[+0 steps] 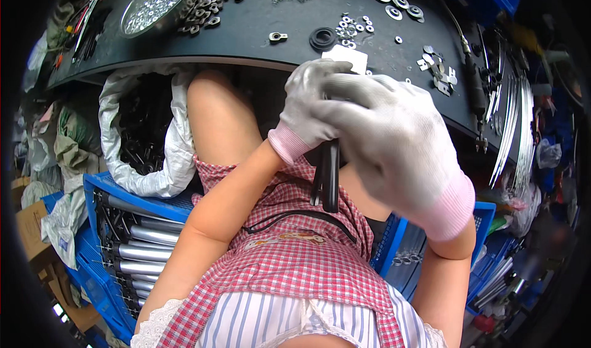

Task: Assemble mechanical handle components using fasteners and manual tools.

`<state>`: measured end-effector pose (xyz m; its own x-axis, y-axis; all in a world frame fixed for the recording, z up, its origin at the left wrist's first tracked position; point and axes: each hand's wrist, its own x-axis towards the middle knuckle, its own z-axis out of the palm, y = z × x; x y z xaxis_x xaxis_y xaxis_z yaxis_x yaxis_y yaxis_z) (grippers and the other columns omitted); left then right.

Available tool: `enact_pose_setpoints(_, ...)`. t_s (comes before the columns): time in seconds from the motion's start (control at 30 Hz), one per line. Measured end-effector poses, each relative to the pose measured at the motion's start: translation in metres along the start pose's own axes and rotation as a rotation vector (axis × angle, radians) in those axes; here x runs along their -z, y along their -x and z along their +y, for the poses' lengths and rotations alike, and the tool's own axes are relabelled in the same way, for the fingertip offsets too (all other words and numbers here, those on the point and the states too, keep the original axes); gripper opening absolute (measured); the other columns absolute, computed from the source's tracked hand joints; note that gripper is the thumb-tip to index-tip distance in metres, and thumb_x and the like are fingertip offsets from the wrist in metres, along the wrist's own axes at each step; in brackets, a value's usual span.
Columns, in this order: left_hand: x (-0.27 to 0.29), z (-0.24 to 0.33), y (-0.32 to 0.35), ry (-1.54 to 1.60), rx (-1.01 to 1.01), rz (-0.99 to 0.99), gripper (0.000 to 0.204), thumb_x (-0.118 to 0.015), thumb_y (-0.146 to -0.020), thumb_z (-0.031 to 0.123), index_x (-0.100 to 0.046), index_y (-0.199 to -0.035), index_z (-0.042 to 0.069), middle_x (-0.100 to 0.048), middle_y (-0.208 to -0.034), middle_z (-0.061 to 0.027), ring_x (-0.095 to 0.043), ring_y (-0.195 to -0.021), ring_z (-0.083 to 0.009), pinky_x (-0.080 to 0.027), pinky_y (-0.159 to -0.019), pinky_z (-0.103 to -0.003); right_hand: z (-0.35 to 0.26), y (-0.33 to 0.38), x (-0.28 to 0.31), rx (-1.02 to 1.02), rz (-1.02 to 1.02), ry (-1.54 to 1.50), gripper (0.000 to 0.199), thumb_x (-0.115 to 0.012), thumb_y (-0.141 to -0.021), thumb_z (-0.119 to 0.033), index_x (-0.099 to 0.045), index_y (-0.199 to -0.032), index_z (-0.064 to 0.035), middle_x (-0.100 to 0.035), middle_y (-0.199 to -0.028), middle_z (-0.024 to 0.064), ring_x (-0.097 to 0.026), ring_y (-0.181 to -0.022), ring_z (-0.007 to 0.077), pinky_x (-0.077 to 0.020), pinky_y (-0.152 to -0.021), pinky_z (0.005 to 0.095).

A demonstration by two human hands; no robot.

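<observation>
My left hand [306,105], in a grey-white glove with a pink cuff, is closed around a black two-bar handle [330,179] at the table's front edge. Its two dark bars hang down from under the glove over my lap. My right hand [397,136], gloved alike and nearer the camera, is bent over the left one with its fingers curled. Whatever lies between its fingertips is hidden. Just beyond the hands sit a white block [348,57], partly covered by the gloves, and a black round ring [323,38]. A small metal eye-ended part [278,37] lies to their left.
On the dark table [258,16] are a steel bowl [127,25] of small bright parts, dark metal fittings [206,9], washers [349,27], discs [400,2] and flat plates [438,71]. A powered screwdriver [475,92] lies right. Blue crates [92,194] of metal tubes flank my legs.
</observation>
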<state>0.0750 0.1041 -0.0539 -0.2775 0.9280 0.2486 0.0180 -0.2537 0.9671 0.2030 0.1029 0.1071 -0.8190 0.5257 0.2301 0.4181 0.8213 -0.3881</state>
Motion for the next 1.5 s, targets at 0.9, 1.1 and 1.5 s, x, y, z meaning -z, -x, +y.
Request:
enact_pose_setpoints(0.9,0.006,-0.169,0.081,-0.313,0.238,-0.345,0.025,-0.057,-0.087,0.014,-0.059,-0.107,0.0,-0.068,-0.093,-0.015,-0.066,-0.086,-0.0244,-0.051,-0.074,-0.036,0.035,0.076,-0.17,-0.762,0.387,-1.775,0.068,-0.066,-0.079,-0.001,-0.034,-0.139,-0.0081,-0.055,-0.118,0.0132,-0.062,-0.09,0.0196,-0.0517,-0.075,0.0282)
enact_pose_setpoints(1.1,0.005,-0.146,0.075,-0.13,0.427,-0.166,0.023,-0.056,-0.091,0.016,-0.059,-0.107,-0.001,-0.067,-0.092,-0.022,-0.065,-0.086,-0.0394,-0.051,-0.072,-0.039,0.024,0.066,-0.178,-0.986,0.349,-1.637,0.023,-0.059,-0.096,-0.026,-0.047,-0.109,-0.0103,-0.053,-0.075,0.0005,-0.044,-0.054,0.0067,-0.0372,-0.046,0.0218)
enact_pose_setpoints(1.5,0.015,-0.152,0.077,-0.333,0.088,-0.288,0.027,-0.051,-0.093,0.022,-0.059,-0.106,-0.001,-0.067,-0.095,-0.0228,-0.063,-0.092,-0.0415,-0.051,-0.074,-0.041,0.032,0.07,-0.206,-0.802,0.326,-0.899,0.026,-0.058,-0.087,-0.002,-0.046,-0.11,-0.0024,-0.052,-0.076,0.0042,-0.051,-0.062,0.0146,-0.0434,-0.057,0.0294)
